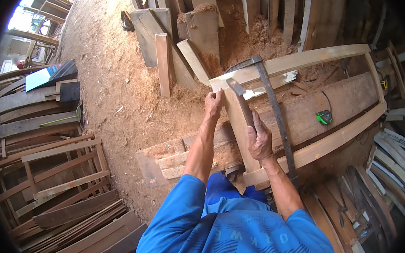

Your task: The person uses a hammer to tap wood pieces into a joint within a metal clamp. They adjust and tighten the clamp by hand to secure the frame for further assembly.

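My right hand (260, 139) is closed around the handle of a hammer (244, 102), its metal head raised close to the corner of a pale wooden frame (235, 117). At that same corner, the fingers of my left hand (214, 104) are pinched together against the wood; whatever is between them is too small to make out. A long dark bar clamp (276, 108) lies across the frame, spanning its two long rails. Beneath the frame is a wide brown plank (301, 119).
A green tape measure (324, 117) rests on the plank. Boards (202, 32) stand upright in sawdust ahead. Wooden frames and slats (62, 182) are stacked at left; offcuts (347, 207) crowd the right. Sawdust covers the ground (116, 87).
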The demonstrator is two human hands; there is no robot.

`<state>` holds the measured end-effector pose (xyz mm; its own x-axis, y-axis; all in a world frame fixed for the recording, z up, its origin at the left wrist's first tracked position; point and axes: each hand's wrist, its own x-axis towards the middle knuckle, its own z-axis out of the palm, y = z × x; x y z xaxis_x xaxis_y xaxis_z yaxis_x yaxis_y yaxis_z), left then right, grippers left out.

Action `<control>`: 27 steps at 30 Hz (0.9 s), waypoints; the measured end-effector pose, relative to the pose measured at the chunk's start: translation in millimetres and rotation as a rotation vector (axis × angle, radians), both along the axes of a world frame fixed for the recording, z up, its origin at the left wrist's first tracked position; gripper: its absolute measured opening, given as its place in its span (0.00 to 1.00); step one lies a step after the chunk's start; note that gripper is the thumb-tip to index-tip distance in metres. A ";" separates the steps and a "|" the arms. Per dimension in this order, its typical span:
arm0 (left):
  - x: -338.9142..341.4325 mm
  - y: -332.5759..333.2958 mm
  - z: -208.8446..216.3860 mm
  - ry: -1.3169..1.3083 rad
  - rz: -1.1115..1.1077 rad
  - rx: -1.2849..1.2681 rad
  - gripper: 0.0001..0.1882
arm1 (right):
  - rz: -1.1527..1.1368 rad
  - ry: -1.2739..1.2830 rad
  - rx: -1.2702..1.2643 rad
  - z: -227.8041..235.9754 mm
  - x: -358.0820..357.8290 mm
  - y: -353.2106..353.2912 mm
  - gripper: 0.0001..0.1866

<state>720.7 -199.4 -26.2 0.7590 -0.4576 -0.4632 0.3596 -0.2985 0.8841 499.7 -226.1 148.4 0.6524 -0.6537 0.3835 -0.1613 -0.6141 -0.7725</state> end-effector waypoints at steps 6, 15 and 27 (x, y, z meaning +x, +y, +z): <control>5.6 7.8 -3.4 -0.132 -0.054 0.061 0.23 | 0.048 0.505 0.321 8.3 7.8 -7.1 0.27; -7.4 -5.1 14.4 0.278 0.177 -0.243 0.18 | 0.039 0.136 0.281 23.6 -12.8 6.6 0.29; -3.4 -4.1 44.3 0.372 0.116 -0.331 0.13 | -0.039 0.413 0.312 -27.7 27.7 -28.4 0.25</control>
<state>717.3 -203.6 18.1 0.6245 -0.5481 -0.5564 0.6824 0.0365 0.7300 527.4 -254.5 120.7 0.6813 -0.7225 -0.1178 -0.5096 -0.3525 -0.7849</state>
